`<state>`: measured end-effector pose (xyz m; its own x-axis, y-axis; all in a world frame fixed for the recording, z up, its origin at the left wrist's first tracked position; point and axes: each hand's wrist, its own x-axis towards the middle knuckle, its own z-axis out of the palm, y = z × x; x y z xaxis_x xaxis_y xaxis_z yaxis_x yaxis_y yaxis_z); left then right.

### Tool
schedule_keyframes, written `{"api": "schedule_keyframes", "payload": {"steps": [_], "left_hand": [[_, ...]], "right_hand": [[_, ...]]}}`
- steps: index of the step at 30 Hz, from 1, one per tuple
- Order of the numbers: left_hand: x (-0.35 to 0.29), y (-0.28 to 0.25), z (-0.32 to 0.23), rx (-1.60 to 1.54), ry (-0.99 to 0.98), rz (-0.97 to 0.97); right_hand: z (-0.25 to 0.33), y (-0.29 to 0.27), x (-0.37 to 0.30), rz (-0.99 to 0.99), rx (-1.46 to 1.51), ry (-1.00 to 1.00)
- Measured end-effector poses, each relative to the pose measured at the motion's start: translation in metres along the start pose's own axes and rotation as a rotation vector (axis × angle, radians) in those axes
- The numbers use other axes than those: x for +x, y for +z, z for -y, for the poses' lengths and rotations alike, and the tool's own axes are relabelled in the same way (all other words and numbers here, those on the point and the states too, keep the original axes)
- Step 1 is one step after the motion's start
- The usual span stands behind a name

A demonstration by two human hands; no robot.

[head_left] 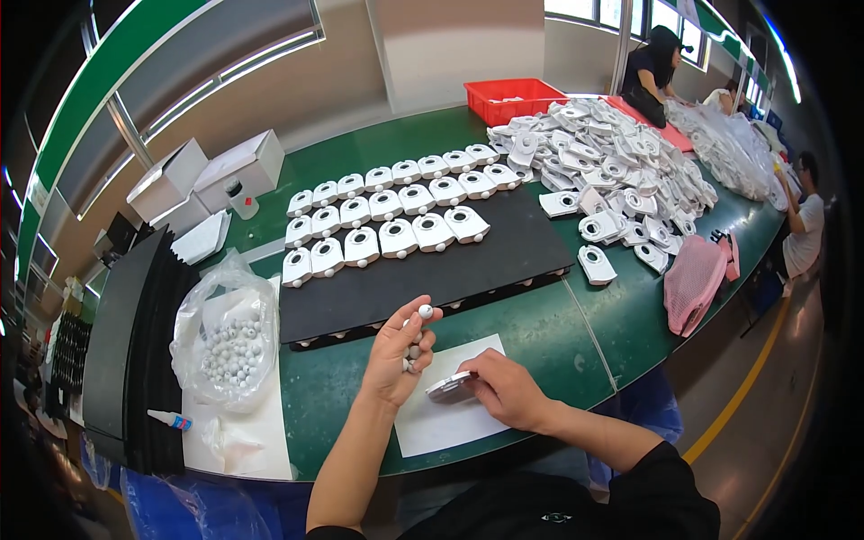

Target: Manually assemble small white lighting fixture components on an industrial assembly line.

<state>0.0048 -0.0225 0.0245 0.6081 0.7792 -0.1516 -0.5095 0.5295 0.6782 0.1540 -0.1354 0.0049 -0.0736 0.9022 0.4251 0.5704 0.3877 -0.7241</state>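
Note:
My left hand (389, 367) is closed around several small white balls, palm up. One white ball (426, 311) is pinched at the fingertips, and others show between the curled fingers. To its right, my right hand (508, 391) grips a white plastic part (447, 385) by one end, tilted over a white paper sheet (459, 423). Beyond both hands, a black board (432, 283) bears three rows of similar white parts (360, 245), most with a ball at the near edge. A clear plastic bag (193, 315) of white balls (236, 355) lies open at the left.
A large heap of white parts (621, 153) covers the right of the green table (576, 351). A red bin (504, 108) stands behind it. Black boards (130, 360) and a small glue bottle (169, 419) are at left; a pink mesh bag (693, 286) lies right. Two people work farther right.

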Motion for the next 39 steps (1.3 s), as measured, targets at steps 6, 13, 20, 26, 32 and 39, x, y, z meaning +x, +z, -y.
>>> {"api": "schedule_keyframes", "payload": {"steps": [6,13,20,26,32,39], "left_hand": [[0.0,0.001,0.004,0.05,-0.029,0.023],[-0.008,0.012,0.007,0.289,-0.1,0.009],[-0.008,0.014,0.01,0.441,-0.118,0.008],[-0.008,0.013,0.01,0.476,-0.136,0.034],[-0.009,0.013,0.011,0.52,-0.132,0.03],[-0.01,0.017,0.013,0.561,-0.076,0.033]], "right_hand": [[-0.016,-0.009,-0.002,-0.051,0.757,0.388],[-0.023,-0.018,0.002,-0.188,1.35,0.51],[-0.025,-0.021,0.002,-0.212,1.38,0.53],[-0.024,-0.02,0.003,-0.217,1.317,0.535],[-0.021,-0.019,0.003,-0.225,1.27,0.522],[-0.017,-0.018,0.003,-0.225,1.157,0.53]]}}
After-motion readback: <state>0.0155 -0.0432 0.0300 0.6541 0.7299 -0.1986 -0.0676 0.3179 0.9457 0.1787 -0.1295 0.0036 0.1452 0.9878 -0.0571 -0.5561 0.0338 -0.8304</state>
